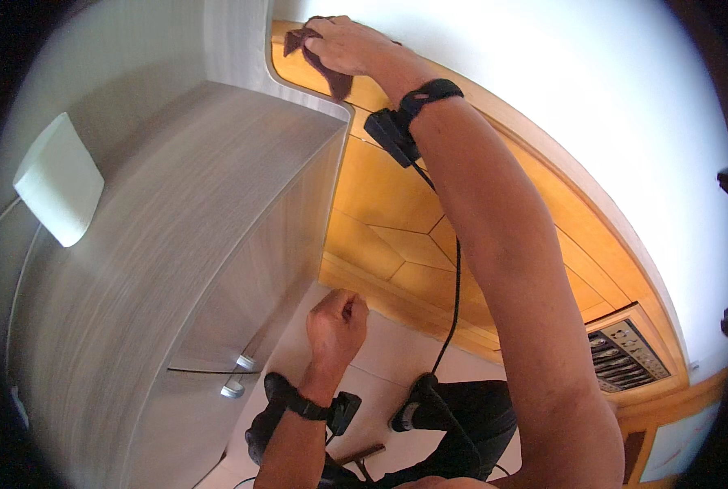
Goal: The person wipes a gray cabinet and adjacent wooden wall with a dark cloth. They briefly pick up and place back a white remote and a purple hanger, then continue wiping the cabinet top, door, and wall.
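My right hand (346, 44) reaches far forward and grips a dark maroon cloth (333, 76). The cloth lies against the upper strip of a yellow-orange wooden panel (388, 183), just below a white wall (553, 73), with one end hanging down. Lower down, my left hand (337, 321) is curled into a fist above the pale floor, near the panel's lower edge. Nothing shows in that fist. Each wrist wears a black strap with a small black box; a black cable (455, 305) runs down from the right one.
Grey wood-grain furniture (217, 177) borders the left, with metal handles (233, 388) low on its front. A white box-shaped device (61, 180) with thin cables sits on it. An ornate inset (629, 354) is at right. My legs and feet stand on the tiled floor (376, 354).
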{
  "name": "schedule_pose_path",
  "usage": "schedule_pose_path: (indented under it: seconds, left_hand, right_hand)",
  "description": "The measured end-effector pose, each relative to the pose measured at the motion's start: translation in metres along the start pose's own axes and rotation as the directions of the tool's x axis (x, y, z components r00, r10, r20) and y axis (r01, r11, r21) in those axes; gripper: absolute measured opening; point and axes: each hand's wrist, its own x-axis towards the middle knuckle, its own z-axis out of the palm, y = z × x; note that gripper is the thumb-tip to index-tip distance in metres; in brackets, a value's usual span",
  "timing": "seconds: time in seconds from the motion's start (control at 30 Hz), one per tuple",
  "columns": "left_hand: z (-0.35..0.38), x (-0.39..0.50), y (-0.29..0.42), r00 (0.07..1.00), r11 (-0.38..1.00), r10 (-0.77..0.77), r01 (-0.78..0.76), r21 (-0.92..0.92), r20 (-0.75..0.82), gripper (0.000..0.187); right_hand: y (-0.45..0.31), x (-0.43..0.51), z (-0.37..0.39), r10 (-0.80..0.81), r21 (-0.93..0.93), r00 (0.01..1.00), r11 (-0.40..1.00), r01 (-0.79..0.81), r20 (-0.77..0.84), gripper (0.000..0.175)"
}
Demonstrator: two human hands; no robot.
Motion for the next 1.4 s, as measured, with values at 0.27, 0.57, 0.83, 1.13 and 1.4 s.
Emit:
schedule_pose_path:
  seconds: [0.27,0.57,0.83,1.13,1.4]
  left_hand:
    - [0.005,-0.001,-0.016,0.997,0.999,-0.007,0.01,0.038,-0.074,0.017]
    - [0.002,-0.007,-0.041,0.998,0.992,-0.048,0.054,0.111,-0.049,0.014]
    - [-0.006,-0.006,-0.036,0.997,0.991,0.061,-0.054,0.121,-0.054,0.016]
    - [-0.003,-0.007,-0.034,0.998,0.995,0.046,-0.043,0.091,-0.039,0.021]
    - [0.008,-0.005,-0.028,0.995,0.986,0.062,-0.072,0.148,0.076,0.022]
  right_hand:
    - [0.036,-0.093,-0.072,-0.031,0.124,0.997,0.992,0.023,0.064,0.046]
    - [0.102,-0.249,-0.157,0.098,0.094,0.995,0.991,-0.097,-0.005,0.042]
    - [0.156,-0.386,-0.228,0.365,-0.043,0.931,0.93,-0.364,0.004,0.041]
    - [0.2,-0.462,-0.261,0.578,-0.132,0.805,0.795,-0.592,-0.13,0.041]
    - [0.171,-0.423,-0.234,0.331,-0.089,0.93,0.933,-0.347,-0.158,0.037]
